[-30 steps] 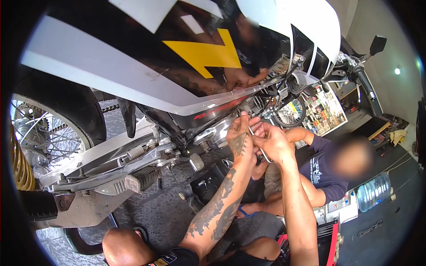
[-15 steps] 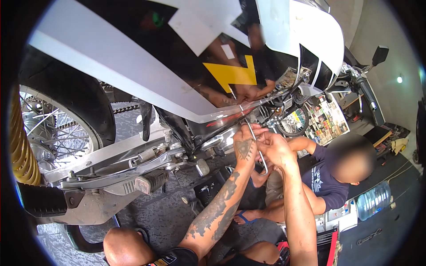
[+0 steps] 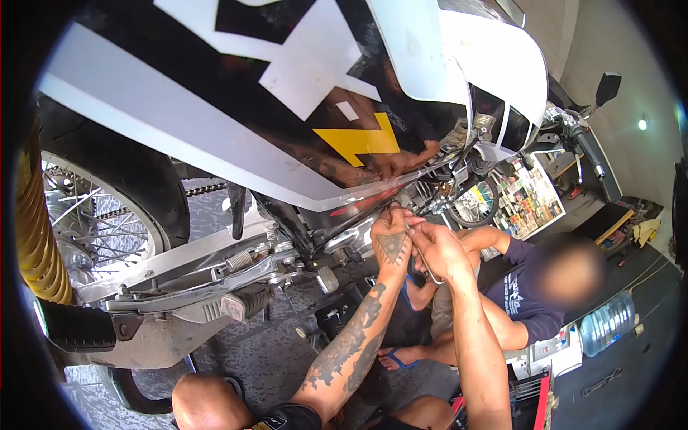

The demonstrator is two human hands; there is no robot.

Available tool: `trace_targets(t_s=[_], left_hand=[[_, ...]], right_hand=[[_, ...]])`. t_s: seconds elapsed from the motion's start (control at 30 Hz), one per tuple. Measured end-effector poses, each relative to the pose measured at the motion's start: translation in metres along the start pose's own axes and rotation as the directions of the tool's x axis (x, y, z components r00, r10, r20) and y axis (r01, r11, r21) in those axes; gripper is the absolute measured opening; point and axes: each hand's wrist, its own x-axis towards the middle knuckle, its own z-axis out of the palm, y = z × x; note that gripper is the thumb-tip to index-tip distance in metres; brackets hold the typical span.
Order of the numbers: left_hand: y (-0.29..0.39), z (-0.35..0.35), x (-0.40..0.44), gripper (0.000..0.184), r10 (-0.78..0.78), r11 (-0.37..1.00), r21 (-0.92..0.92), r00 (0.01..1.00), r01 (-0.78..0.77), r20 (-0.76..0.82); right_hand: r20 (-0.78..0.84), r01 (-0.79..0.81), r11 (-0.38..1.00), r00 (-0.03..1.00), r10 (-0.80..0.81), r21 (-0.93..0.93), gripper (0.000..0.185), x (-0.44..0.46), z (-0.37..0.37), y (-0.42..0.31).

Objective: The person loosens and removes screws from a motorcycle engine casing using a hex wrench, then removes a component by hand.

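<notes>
A motorcycle with a white, black and yellow side panel (image 3: 308, 79) fills the upper left. Below the panel's lower edge, near the engine (image 3: 358, 236), my left hand (image 3: 392, 240) has its fingers bent together; what they grip is hidden. Right beside it, my right hand (image 3: 438, 247) is closed on a thin bent metal rod (image 3: 423, 264), which runs from the fingertips down to a hooked end. The fingertips of both hands nearly touch.
A person (image 3: 527, 287) in a dark shirt sits just beyond my hands. A footpeg (image 3: 247, 302) and brake pedal (image 3: 327, 279) stick out at centre left. A black tray (image 3: 333, 322) lies on the floor; a water bottle (image 3: 609, 322) and wrench (image 3: 602, 382) are at the right.
The view has shifted over the side panel. Both hands stay together by the engine, and the rod has changed its tilt between them.
</notes>
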Motion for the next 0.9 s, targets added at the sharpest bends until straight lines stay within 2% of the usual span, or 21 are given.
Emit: trace_targets(t_s=[0.03,0.1,0.27,0.3,0.37,0.43,0.47,0.53,0.67,0.73,0.77,0.83,0.9], left_hand=[[-0.001,-0.002,0.001,0.041,0.017,0.999,0.051,1.0,-0.018,0.025],[-0.002,-0.001,-0.002,0.045,0.012,0.997,0.073,1.0,-0.013,0.015],[-0.004,0.009,-0.005,0.04,-0.029,0.995,-0.1,0.999,0.025,-0.04],[-0.002,0.008,-0.005,0.039,-0.041,0.99,-0.139,0.998,0.034,-0.044],[0.003,0.006,-0.007,0.033,-0.036,0.995,-0.096,0.999,0.035,-0.013],[0.012,0.005,-0.009,0.034,-0.094,0.988,-0.112,0.991,0.104,0.094],[0.01,0.005,-0.009,0.034,-0.093,0.989,-0.108,0.992,0.102,0.091],[0.004,0.007,-0.01,0.036,-0.065,0.968,-0.237,0.994,0.084,0.089],[0.0,-0.001,-0.013,0.043,-0.078,0.963,-0.244,0.985,0.114,0.151],[0.003,0.005,-0.021,0.036,-0.14,0.953,-0.274,0.99,0.129,-0.02],[0.001,0.008,-0.021,0.036,-0.145,0.951,-0.277,0.989,0.135,-0.018],[-0.001,0.013,-0.017,0.024,-0.057,0.957,-0.289,0.994,0.028,-0.091],[-0.001,0.014,-0.016,0.018,-0.071,0.945,-0.325,0.993,0.036,-0.098]], right_hand=[[0.002,0.002,1.0,1.0,-0.002,0.003,0.019,0.0,0.0,-0.002],[-0.098,0.019,0.99,0.995,-0.032,-0.137,0.015,-0.001,0.0,-0.008],[-0.17,0.107,0.991,0.978,-0.119,-0.074,0.012,0.0,0.001,-0.004],[-0.134,0.078,0.995,0.987,-0.087,-0.069,0.012,0.0,0.0,-0.003],[-0.095,0.049,0.996,0.994,-0.055,-0.069,0.013,-0.001,-0.002,0.0],[0.015,0.015,0.997,1.0,-0.016,0.08,0.018,0.002,-0.002,0.005],[0.018,0.015,0.996,1.0,-0.017,0.084,0.018,0.002,-0.001,0.006],[0.031,0.002,0.999,1.0,-0.003,0.034,0.018,0.002,-0.001,0.008],[0.003,0.024,0.995,1.0,-0.024,0.098,0.016,0.008,0.006,0.017],[-0.05,0.085,0.98,0.996,-0.077,0.178,0.015,0.009,0.007,0.016],[-0.052,0.081,0.981,0.996,-0.073,0.174,0.015,0.009,0.006,0.015],[-0.074,0.038,0.989,0.997,-0.028,0.144,0.012,0.008,0.003,0.012],[-0.09,0.042,0.993,0.995,-0.032,0.114,0.013,0.006,0.002,0.012]])
